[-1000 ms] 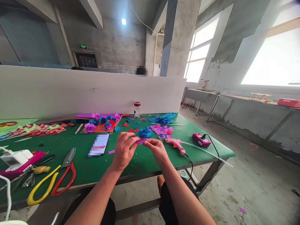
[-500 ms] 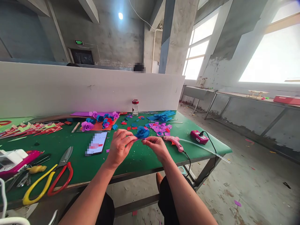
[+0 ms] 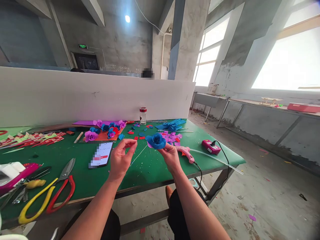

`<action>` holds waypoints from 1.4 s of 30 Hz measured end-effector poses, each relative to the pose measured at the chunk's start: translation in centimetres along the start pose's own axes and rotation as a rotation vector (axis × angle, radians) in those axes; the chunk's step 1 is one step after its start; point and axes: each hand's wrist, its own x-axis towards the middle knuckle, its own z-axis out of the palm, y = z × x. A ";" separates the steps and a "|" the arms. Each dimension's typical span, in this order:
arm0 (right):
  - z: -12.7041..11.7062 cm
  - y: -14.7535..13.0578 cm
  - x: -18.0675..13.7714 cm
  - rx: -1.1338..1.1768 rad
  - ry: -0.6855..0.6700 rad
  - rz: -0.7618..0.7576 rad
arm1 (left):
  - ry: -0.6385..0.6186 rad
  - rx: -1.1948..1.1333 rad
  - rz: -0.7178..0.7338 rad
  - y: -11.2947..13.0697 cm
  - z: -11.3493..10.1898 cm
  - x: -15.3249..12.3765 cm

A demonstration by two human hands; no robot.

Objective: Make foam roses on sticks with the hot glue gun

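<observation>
My right hand point(image 3: 170, 156) pinches a blue paper rose point(image 3: 156, 140) from below, its open face turned up and towards me. Left of it, my left hand point(image 3: 122, 157) is raised over the table, thumb and forefinger tips together; anything between them is too small to make out. A thin pale line runs between the hands, perhaps a glue thread or a mark on the table. Just right of my right hand lies a pink glue gun point(image 3: 186, 153). Purple paper pieces point(image 3: 172, 137) are scattered behind the rose.
On the green table point(image 3: 82, 180) are finished paper flowers point(image 3: 91, 136), a phone point(image 3: 101, 155), scissors point(image 3: 65, 171) with red and yellow handles, a lidded jar point(image 3: 143, 116) and blue paper point(image 3: 172, 125). A pink power socket point(image 3: 211, 146) sits right. A white partition point(image 3: 95, 96) stands behind.
My left hand has let go of the rose and moved slightly away to the left. In my right hand the rose has tipped towards me and shifted right.
</observation>
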 end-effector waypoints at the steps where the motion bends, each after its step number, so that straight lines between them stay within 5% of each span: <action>1: 0.0 0.0 0.0 -0.024 0.013 -0.041 | 0.002 -0.131 -0.146 0.0 0.2 0.0; 5: 0.2 -0.7 -0.1 -0.114 0.067 -0.164 | -0.155 -0.463 -0.502 0.6 0.9 -0.3; 13: 0.7 -0.7 -0.4 -0.200 0.051 -0.273 | -0.244 -0.527 -0.687 1.9 1.1 -0.9; 35: 0.7 -0.5 -0.3 -0.154 0.041 -0.277 | -0.192 -0.549 -0.698 1.8 1.3 -1.0; 42: 0.7 -0.2 -0.1 -0.085 0.012 -0.167 | -0.192 -0.529 -0.701 1.6 1.1 -0.7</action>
